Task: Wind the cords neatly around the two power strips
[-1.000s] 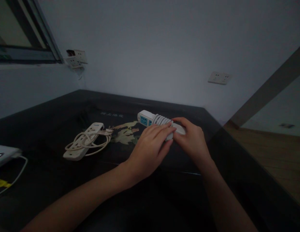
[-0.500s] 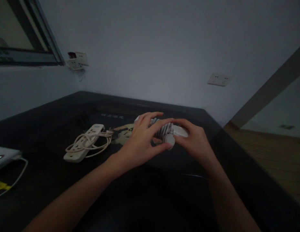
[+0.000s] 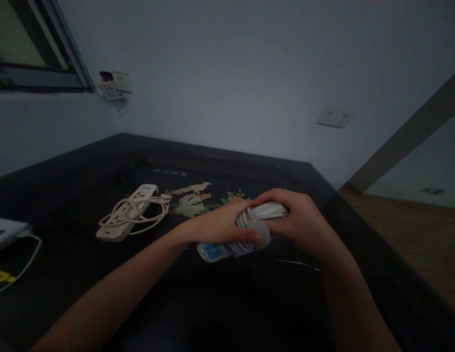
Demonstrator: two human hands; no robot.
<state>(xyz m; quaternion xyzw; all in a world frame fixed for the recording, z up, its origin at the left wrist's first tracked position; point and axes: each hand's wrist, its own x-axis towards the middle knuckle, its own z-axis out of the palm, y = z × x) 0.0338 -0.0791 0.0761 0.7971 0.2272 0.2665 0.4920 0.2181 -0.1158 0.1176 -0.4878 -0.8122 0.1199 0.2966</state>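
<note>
Between both hands is a white power strip (image 3: 213, 251) with its grey-white cord (image 3: 243, 248) wound round the middle. A blue socket face shows at its left end. My left hand (image 3: 227, 226) wraps over the coils, thumb on the round plug (image 3: 262, 233). My right hand (image 3: 298, 215) grips the strip's right end between thumb and fingers. The underside of the strip is hidden. Farther left, a second white power strip (image 3: 119, 230) lies on the dark table (image 3: 168, 303), its cord looped loosely on top.
At the left edge sits a white box-shaped device (image 3: 7, 233) with a white cable (image 3: 34, 254) and a yellow tag (image 3: 3, 276). Flowers and a bird (image 3: 192, 188) decorate the tabletop. Wall sockets (image 3: 334, 117) are on the wall behind; another socket (image 3: 112, 91) hangs loose near the window.
The wound power strip has come nearer to me and turned, so its blue socket end now shows below my left hand. My left fingers have closed further round the coils.
</note>
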